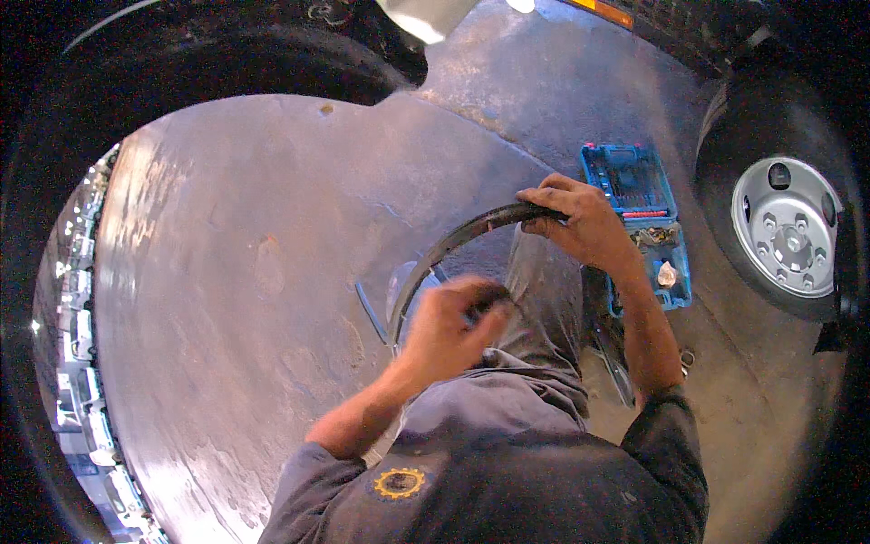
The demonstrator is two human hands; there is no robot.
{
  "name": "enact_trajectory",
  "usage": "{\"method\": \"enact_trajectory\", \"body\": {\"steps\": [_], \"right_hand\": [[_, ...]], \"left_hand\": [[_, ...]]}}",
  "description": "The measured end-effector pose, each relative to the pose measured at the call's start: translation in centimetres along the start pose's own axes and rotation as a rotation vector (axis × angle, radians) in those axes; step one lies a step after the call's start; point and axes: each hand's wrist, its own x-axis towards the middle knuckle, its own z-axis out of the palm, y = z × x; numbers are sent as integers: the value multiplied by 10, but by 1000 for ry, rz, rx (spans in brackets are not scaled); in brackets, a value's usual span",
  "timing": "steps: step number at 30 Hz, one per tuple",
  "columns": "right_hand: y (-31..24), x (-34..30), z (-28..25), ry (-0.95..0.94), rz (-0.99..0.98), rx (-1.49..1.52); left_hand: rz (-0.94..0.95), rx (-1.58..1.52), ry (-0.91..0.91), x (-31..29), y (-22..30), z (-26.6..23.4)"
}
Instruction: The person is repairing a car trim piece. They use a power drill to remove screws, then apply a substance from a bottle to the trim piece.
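A dark, narrow curved strip (462, 236) arcs above my lap, its hollow side facing down. My right hand (580, 222) pinches its upper right end between the thumb and fingers. From there the strip bends down to the left, and its lower end comes close to my left wrist. My left hand (449, 326) is below the arc, in front of my legs. Its fingers are curled but smeared by motion. Something dark shows by the fingertips, and I cannot make out whether it is held.
An open blue tool case (680, 236) with bits and small parts lies on the floor to the right. Beyond it stands a vehicle wheel (788, 227). A dark long tool (613, 367) lies beside my right leg. A blue-edged object (372, 313) is partly hidden behind the strip.
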Motion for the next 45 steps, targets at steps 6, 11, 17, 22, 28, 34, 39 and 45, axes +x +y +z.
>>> {"method": "enact_trajectory", "body": {"steps": [6, 11, 17, 22, 28, 34, 39, 45], "right_hand": [[7, 22, 9, 106, -197, 128], [-9, 55, 18, -167, 151, 458], [-26, 107, 64, 476, -154, 420], [-8, 139, 96, 747, -162, 440], [-18, 161, 124, 934, -55, 493], [-25, 177, 135, 983, -60, 604], [-21, 179, 130, 1013, -109, 531], [-16, 175, 127, 992, -143, 542]], "left_hand": [[58, -1064, 263, 40, -33, 22], [451, -586, 577, 78, -23, -31], [532, -234, 885, 121, 33, -93], [501, 121, 898, 140, 51, -118], [349, 314, 928, 140, 61, -116], [504, 224, 925, 145, 51, -120], [461, 383, 923, 143, 54, -120], [400, 379, 873, 138, 50, -125]]}}
